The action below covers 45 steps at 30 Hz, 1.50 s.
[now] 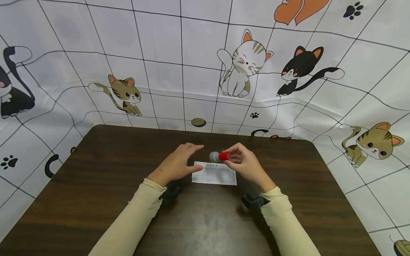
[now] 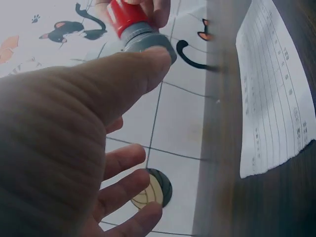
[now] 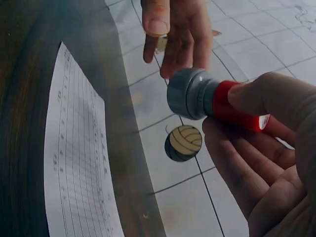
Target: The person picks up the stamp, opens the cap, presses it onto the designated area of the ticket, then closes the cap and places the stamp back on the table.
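Note:
Between thumb and fingers, my right hand [image 1: 245, 163] pinches a short red-and-grey cylinder [image 3: 217, 102] by its red part. The wider, ringed grey end points toward my left hand; the red end has a pale, shiny face. My left hand [image 1: 177, 161] is held apart from the cylinder, with thumb and fingers spread and nothing in them. In the left wrist view, its thumb overlaps the cylinder's grey end [image 2: 148, 40]. Below both hands, a white printed form [image 1: 213, 176] with ruled lines lies on the table. Its upper edge is partly hidden.
The dark brown wooden table [image 1: 96, 192] reaches back to a white, grid-lined sheet [image 1: 160, 81] printed with cartoon cats. That sheet also hangs at both sides. Dark bands [image 1: 254, 202] sit at both wrists, below pale yellow sleeves.

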{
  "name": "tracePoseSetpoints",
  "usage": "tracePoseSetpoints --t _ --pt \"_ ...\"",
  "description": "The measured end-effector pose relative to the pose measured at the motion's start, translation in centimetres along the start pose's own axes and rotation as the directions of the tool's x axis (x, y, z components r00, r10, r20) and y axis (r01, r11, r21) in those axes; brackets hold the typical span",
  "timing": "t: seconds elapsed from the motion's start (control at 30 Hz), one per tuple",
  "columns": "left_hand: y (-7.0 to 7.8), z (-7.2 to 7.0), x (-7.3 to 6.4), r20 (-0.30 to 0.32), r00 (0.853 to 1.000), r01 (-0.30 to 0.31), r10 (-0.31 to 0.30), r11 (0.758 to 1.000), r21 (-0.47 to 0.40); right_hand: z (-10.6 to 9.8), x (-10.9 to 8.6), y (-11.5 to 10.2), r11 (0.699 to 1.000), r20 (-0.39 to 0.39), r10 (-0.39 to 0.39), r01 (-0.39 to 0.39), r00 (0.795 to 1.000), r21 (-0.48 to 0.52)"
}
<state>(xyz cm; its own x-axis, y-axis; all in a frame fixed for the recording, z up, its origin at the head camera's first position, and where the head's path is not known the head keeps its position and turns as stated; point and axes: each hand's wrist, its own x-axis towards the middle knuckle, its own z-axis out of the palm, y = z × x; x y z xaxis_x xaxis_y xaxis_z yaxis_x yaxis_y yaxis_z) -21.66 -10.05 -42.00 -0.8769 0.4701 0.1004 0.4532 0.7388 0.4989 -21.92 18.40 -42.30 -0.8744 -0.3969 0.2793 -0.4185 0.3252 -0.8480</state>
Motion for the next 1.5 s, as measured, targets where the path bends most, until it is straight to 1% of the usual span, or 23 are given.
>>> tracePoseSetpoints --t 0.1,0.2,0.3,0.37,0.57,0.77,0.87,0.97,1.07,1.13,1.23,1.37,1.5 --pt "0.7 -0.2 -0.1 0.005 1.0 -0.021 0.021 1.0 0.004 0.4 0.0 -0.3 0.999 0.041 -0.043 0.043 0.998 0.02" --pt "1.6 -0.3 -0.3 -0.002 0.998 -0.062 0.062 0.998 0.001 0.6 -0.1 -0.6 0.997 0.065 -0.072 0.069 0.995 0.035" --pt "2.4 -0.4 -0.4 -0.022 0.995 -0.098 0.098 0.995 -0.001 0.8 -0.2 -0.7 0.994 0.086 -0.098 0.093 0.991 0.055" --pt "2.7 -0.4 -0.4 -0.034 0.993 -0.111 0.111 0.994 0.013 0.9 -0.3 -0.7 0.991 0.096 -0.115 0.108 0.989 0.075" --pt "3.0 -0.2 -0.3 -0.073 0.988 -0.13 0.135 0.989 0.069 1.1 -0.3 -0.9 0.984 0.11 -0.153 0.141 0.982 0.106" --pt "3.1 -0.1 -0.4 -0.099 0.985 -0.133 0.139 0.989 0.064 1.2 -0.2 -1.1 0.98 0.134 -0.179 0.164 0.975 0.116" --pt "3.2 -0.1 -0.4 -0.113 0.983 -0.137 0.143 0.989 0.062 1.2 -0.2 -1.2 0.98 0.134 -0.184 0.17 0.974 0.107" --pt "3.3 -0.1 -0.3 -0.121 0.983 -0.133 0.139 0.989 0.058 1.2 -0.2 -1.4 0.984 0.115 -0.171 0.164 0.979 0.064" --pt "3.4 -0.1 -0.3 -0.12 0.986 -0.114 0.119 0.992 0.049 1.3 -0.3 -1.6 0.987 0.089 -0.157 0.159 0.984 -0.019" --pt "3.4 -0.2 -0.3 -0.12 0.987 -0.098 0.103 0.994 0.049 1.3 -0.3 -1.8 0.983 0.076 -0.16 0.165 0.984 -0.077" --pt "3.4 -0.2 -0.4 -0.121 0.989 -0.08 0.086 0.996 0.049 1.4 -0.3 -1.8 0.963 0.08 -0.191 0.202 0.978 -0.177" --pt "3.3 0.0 -0.4 -0.116 0.99 -0.079 0.085 0.995 0.053 1.4 -0.3 -1.8 0.926 0.11 -0.223 0.246 0.969 -0.288" --pt "3.2 0.1 -0.4 -0.11 0.991 -0.071 0.076 0.996 0.052 1.4 -0.3 -1.6 0.899 0.138 -0.225 0.26 0.965 -0.353"
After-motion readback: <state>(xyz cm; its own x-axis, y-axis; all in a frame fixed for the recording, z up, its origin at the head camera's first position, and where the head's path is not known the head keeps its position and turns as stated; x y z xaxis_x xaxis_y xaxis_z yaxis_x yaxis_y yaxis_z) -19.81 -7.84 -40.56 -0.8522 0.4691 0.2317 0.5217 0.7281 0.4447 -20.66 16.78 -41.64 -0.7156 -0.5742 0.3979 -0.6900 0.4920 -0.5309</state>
